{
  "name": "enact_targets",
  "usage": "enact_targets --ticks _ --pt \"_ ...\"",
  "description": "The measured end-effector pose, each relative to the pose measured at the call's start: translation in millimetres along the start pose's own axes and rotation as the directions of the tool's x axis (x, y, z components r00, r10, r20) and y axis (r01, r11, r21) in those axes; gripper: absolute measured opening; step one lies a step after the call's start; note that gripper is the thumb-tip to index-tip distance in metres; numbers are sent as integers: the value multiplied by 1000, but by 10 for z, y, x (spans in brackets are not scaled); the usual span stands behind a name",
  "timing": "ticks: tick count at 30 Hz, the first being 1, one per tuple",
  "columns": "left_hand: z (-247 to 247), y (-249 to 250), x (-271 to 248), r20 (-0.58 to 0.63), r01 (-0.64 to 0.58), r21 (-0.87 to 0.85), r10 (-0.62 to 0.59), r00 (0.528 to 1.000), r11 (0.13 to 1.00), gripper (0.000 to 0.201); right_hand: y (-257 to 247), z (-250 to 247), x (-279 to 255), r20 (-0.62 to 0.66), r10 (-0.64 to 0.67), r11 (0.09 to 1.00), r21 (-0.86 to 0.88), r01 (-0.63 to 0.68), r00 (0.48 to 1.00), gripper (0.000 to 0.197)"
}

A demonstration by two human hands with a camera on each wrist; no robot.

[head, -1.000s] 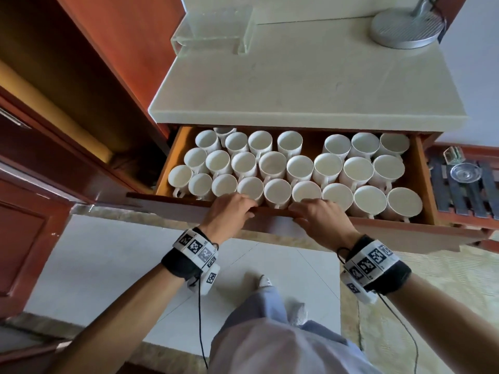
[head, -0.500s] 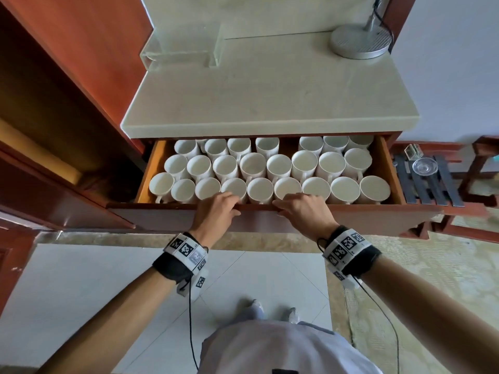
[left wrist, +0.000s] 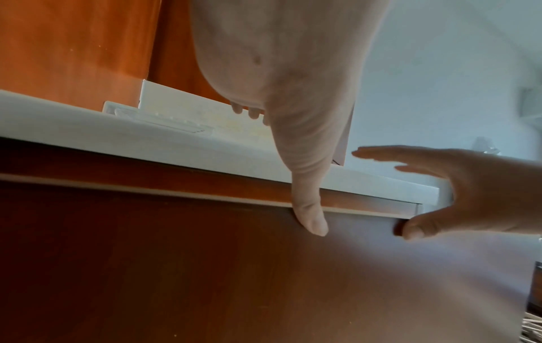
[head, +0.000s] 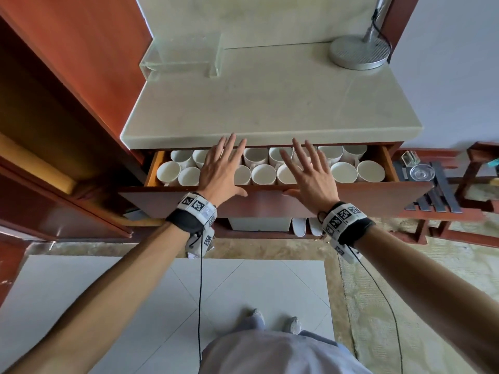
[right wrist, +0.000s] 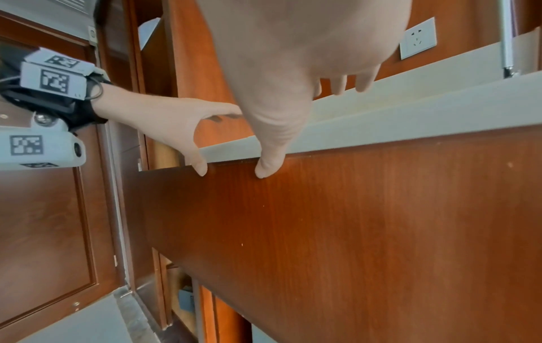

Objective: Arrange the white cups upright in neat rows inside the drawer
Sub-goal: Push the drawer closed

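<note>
Several white cups [head: 263, 174] stand upright in rows inside the wooden drawer [head: 270, 202], which is partly under the countertop [head: 270, 103]; only two rows show. My left hand [head: 220, 171] hovers flat over the left-centre cups, fingers straight and spread. Its thumb [left wrist: 310, 220] touches the top edge of the drawer front [left wrist: 205, 278]. My right hand [head: 310, 174] is likewise flat and spread over the right-centre cups, thumb [right wrist: 266, 167] on the drawer front [right wrist: 381, 232]. Neither hand holds anything. Both hands hide some cups.
A clear plastic box [head: 183, 55] and a round metal lamp base [head: 359, 51] sit on the countertop. A slatted wooden rack with a glass bowl [head: 422, 172] stands to the right. White slippers [head: 307, 226] lie under the drawer. An open cabinet door [head: 54, 211] is at the left.
The drawer has slid inward under the countertop, so fewer rows of cups show. Both hands have uncurled from its front edge and now lie flat with fingers spread.
</note>
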State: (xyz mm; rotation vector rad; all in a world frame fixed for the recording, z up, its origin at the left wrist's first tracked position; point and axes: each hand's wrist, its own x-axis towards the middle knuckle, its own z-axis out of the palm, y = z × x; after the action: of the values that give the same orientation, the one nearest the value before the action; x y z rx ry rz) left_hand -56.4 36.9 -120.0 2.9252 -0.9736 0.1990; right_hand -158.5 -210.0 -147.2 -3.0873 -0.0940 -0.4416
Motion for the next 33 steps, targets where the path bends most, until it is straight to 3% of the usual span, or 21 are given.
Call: enact_targets --ticks 3,9,14,22,29,33 --pt "28 -68 201 -24 -1 31 2 1000 1000 151 88 -10 249 16 31 998 -49 -30 999 127" --pt "103 -139 541 -40 6 78 -3 999 997 140 211 91 690 41 52 993 -104 -47 998 134" --pt "212 -177 748 -26 -42 117 45 999 992 102 312 198 911 52 52 992 -121 -45 997 109" --pt "283 -97 965 -86 -36 205 54 995 978 66 309 332 1075 -4 79 980 -185 -79 997 77" --pt "315 -152 1035 -122 -87 218 116 986 972 64 397 438 1102 -71 29 972 -230 -45 997 68" --pt "270 -73 1002 -114 -56 207 81 990 977 66 339 356 1083 -47 57 978 -196 -65 997 67"
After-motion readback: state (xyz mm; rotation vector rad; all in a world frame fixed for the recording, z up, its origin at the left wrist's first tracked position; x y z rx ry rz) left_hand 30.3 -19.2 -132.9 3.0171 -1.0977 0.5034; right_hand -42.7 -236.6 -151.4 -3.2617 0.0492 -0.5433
